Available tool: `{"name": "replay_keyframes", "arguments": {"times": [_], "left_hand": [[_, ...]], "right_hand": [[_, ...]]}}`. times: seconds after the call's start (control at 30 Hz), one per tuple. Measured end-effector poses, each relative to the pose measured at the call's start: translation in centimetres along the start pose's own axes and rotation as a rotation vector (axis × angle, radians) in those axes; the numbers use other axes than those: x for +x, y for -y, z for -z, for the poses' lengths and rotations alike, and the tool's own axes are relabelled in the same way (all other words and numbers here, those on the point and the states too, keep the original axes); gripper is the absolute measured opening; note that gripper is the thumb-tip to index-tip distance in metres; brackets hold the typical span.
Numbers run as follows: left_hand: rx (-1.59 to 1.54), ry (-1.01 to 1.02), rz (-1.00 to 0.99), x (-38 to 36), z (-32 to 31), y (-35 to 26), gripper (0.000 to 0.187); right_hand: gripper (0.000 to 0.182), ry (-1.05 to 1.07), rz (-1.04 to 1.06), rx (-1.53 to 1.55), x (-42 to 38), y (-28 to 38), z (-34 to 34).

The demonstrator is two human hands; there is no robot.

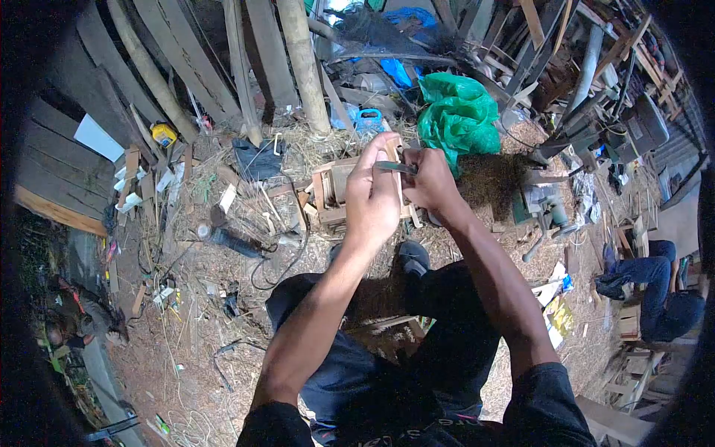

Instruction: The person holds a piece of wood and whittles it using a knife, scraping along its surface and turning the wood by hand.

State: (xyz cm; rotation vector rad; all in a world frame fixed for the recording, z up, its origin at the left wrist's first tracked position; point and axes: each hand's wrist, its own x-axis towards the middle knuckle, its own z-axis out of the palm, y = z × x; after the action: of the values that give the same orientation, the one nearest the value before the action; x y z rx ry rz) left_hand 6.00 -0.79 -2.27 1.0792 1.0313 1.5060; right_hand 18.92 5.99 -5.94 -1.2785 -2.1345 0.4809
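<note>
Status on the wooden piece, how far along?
Done: a small wooden frame looks assembled. In hand: left hand steadies it while right hand works a dark blade against it. Left: cannot tell; offcuts lie in the sawdust.

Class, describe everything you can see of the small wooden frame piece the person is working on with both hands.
The small wooden frame piece is pale, unfinished wood, built of short slats joined into a boxy, open form. It is held up in front of the person, above the straw-littered ground. The left hand wraps over its right part, hiding much of it. The right hand is beside it, holding a thin dark metal tool that reaches across to the left hand's fingers. Its far side is hidden.
</note>
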Motion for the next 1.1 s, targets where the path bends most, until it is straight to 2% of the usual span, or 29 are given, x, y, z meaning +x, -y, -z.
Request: {"name": "replay_keyframes", "arguments": {"times": [0.2,0.27,0.37,0.47,0.53,0.57,0.63,0.87,0.97,1.07,1.1], "left_hand": [[0.013,0.017,-0.032,-0.4,0.3,-0.2,0.031],[-0.011,-0.01,0.028,-1.2,-0.1,-0.7,0.031],[-0.031,-0.048,0.071,-1.1,-0.1,0.1,0.031],[0.051,-0.071,-0.04,0.4,0.5,1.4,0.031],[0.035,-0.055,-0.102,1.7,1.1,0.6,0.03],[-0.15,0.001,0.073,1.5,1.6,0.1,0.03],[-0.018,-0.014,0.044,2.5,2.7,0.3,0.031],[0.04,0.023,0.007,2.5,3.7,-0.1,0.032],[-0.044,0.031,0.111,1.8,3.4,-0.3,0.032],[-0.238,-0.011,0.225,1.0,1.8,-1.8,0.033],[-0.164,0.032,0.148,1.0,1.9,-1.2,0.031]], "right_hand": [[0.022,0.043,-0.015,0.005,0.6,0.0,0.1],[0.023,0.044,-0.065,0.014,0.6,-0.3,-0.2],[0.023,0.035,0.08,-0.097,1.2,-2.6,-0.9],[0.023,0.097,-0.218,0.01,2.1,-0.9,-0.4],[0.021,0.049,-0.13,-0.004,1.9,0.3,-0.6],[0.02,0.017,-0.087,0.009,1.5,0.9,-0.7],[0.017,-0.03,0.02,0.003,0.7,2.6,-0.6],[0.018,-0.059,-0.001,-0.052,-0.1,4.7,-0.9],[0.017,-0.002,-0.088,-0.093,0.2,4.4,-0.6],[0.019,-0.055,-0.179,-0.105,0.4,3.7,-0.4],[0.022,-0.048,-0.178,-0.12,0.6,3.0,-0.2]]}}
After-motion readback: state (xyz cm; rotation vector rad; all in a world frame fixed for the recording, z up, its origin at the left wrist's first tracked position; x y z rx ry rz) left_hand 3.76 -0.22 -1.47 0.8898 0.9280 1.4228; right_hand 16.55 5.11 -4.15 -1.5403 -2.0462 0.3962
